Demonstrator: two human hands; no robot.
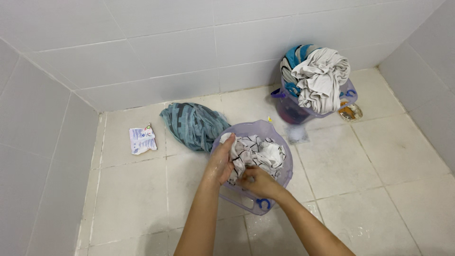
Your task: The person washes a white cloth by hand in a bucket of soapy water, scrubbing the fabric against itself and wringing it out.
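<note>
Gripping a white cloth with thin black lines (256, 151), both hands work inside a translucent purple basin (284, 173) that sits on the wet tiled floor (379, 189). The left hand (221, 163) is closed on the cloth's left edge, bunching it and lifting it a little above the basin's rim, while the right hand (258, 182) presses down on the lower part with fingers curled into the fabric; held this way the two hands pull and rub against each other, which suits scrubbing by hand. The basin stands directly in front of the person, near enough for both forearms to reach in. Just beside it to the upper left lies a crumpled blue-grey striped garment (194, 125), touching or nearly touching the rim. A small white sachet (142, 139) lies flat further left, near the wall. Behind, in the corner, a purple bucket (296, 111) is heaped with pale and blue clothes (320, 76), kept apart from the basin
</note>
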